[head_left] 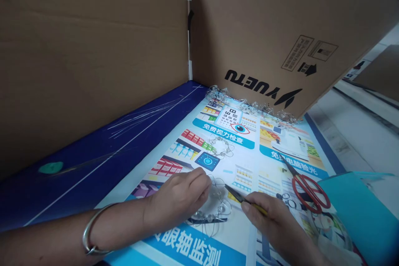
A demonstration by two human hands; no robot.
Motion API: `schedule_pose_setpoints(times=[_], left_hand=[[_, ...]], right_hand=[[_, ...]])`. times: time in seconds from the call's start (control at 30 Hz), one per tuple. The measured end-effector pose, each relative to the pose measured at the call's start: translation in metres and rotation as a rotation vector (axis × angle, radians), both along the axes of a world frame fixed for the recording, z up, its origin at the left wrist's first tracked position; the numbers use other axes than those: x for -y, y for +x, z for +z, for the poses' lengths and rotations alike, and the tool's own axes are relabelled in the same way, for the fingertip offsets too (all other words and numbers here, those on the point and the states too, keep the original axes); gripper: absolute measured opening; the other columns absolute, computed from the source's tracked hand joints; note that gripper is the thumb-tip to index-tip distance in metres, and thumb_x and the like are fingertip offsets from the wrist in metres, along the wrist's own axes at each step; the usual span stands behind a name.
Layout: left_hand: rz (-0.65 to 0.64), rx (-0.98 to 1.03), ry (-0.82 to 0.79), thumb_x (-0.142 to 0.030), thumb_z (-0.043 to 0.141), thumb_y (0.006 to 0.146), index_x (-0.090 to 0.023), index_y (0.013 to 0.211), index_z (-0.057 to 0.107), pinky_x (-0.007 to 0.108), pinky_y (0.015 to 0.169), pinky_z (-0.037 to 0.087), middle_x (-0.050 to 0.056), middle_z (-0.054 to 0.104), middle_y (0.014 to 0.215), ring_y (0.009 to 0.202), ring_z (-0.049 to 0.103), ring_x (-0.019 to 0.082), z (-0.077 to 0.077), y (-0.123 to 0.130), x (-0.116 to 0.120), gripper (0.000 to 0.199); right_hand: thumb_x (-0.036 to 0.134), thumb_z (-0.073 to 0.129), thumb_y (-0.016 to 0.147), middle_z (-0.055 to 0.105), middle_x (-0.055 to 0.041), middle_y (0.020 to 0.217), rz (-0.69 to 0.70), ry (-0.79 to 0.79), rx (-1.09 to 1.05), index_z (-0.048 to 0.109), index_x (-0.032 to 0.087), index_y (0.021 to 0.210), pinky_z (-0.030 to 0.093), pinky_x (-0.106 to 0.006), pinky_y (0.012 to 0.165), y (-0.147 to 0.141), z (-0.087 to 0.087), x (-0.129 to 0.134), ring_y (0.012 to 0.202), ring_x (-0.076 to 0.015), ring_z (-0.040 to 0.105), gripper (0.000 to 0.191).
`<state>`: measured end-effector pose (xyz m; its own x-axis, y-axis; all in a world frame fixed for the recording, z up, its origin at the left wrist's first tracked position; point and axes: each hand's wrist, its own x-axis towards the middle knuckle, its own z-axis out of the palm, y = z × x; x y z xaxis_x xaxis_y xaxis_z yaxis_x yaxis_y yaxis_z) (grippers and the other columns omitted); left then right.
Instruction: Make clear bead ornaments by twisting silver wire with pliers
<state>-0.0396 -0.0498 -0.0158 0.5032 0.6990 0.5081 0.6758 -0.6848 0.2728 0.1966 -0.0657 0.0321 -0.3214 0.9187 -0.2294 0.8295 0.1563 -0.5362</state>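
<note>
The round clear-beaded wire piece (209, 215) lies on the printed worktop (237, 239), pinched at its far-left edge by the curled left hand (190, 191); the right hand (270, 212) grips yellow-handled pliers (246, 202). Red-handled scissors (310, 191) lie right, a similar beaded ring (220, 147) farther away.

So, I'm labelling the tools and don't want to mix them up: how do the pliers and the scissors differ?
The pliers are held in the right hand, while the scissors lie untouched on the printed sheet. The pliers show yellow on the handle; the scissors have red handles. The scissors' handles form wide loops, while the visible part of the pliers' handle is slim. Both point toward the upper left of the picture.
</note>
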Motion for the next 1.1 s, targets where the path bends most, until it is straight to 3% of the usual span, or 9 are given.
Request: schedule_pose_setpoints(times=[0.27, 0.43, 0.63, 0.73, 0.97, 1.1], left_hand=[[-0.030, 0.004, -0.007, -0.011, 0.038, 0.085, -0.016, 0.078, 0.051, 0.025, 0.056, 0.042, 0.002, 0.052, 0.069, 0.061, 0.051, 0.014, 0.001, 0.001, 0.001, 0.015], [-0.097, 0.065, -0.273, -0.015, 0.038, 0.087, -0.017, 0.083, 0.050, 0.024, 0.059, 0.042, 0.002, 0.055, 0.076, 0.067, 0.053, 0.014, 0.002, -0.001, -0.005, 0.013], [-0.171, 0.182, -0.417, -0.011, 0.040, 0.083, -0.017, 0.090, 0.051, 0.024, 0.063, 0.042, 0.003, 0.057, 0.083, 0.073, 0.053, 0.013, 0.003, -0.003, -0.014, 0.014], [-0.151, 0.198, -0.432, -0.012, 0.043, 0.083, -0.017, 0.091, 0.051, 0.023, 0.060, 0.041, 0.002, 0.057, 0.081, 0.069, 0.052, 0.012, 0.005, -0.003, -0.015, 0.013], [-0.199, 0.200, -0.424, -0.014, 0.045, 0.084, -0.016, 0.080, 0.055, 0.025, 0.070, 0.045, 0.003, 0.056, 0.082, 0.080, 0.054, 0.014, 0.003, -0.008, -0.018, 0.011], [-0.196, 0.229, -0.430, -0.015, 0.050, 0.083, -0.016, 0.074, 0.057, 0.030, 0.078, 0.044, 0.005, 0.057, 0.095, 0.094, 0.053, 0.017, 0.003, -0.006, -0.020, 0.011]], right_hand=[[0.034, 0.041, 0.086, 0.054, 0.0029, 0.058, 0.049, 0.087, 0.042, 0.046, 0.020, 0.062, 0.032, -0.021, 0.050, -0.004, -0.003, 0.001, 0.056, -0.0115, 0.050, 0.029], [0.034, 0.042, 0.087, 0.057, 0.0012, 0.067, 0.057, 0.224, 0.068, 0.051, 0.021, 0.071, 0.035, -0.023, 0.053, 0.002, -0.011, 0.002, 0.061, -0.0132, 0.053, 0.023], [0.029, 0.043, 0.088, 0.058, -0.0047, 0.076, 0.160, 0.733, 0.170, 0.056, 0.018, 0.085, 0.039, -0.027, 0.062, 0.011, -0.018, -0.002, 0.071, -0.0177, 0.055, 0.018], [0.026, 0.046, 0.088, 0.059, -0.0061, 0.080, 0.246, 0.873, 0.240, 0.057, 0.017, 0.089, 0.038, -0.029, 0.065, 0.015, -0.018, -0.004, 0.075, -0.0188, 0.054, 0.014], [0.027, 0.044, 0.089, 0.059, -0.0054, 0.080, 0.316, 0.893, 0.354, 0.056, 0.017, 0.089, 0.035, -0.031, 0.066, 0.018, -0.023, -0.005, 0.076, -0.0194, 0.052, 0.015], [0.026, 0.043, 0.090, 0.059, -0.0044, 0.079, 0.344, 0.863, 0.361, 0.057, 0.017, 0.089, 0.034, -0.031, 0.065, 0.016, -0.023, -0.006, 0.076, -0.0189, 0.052, 0.016]])
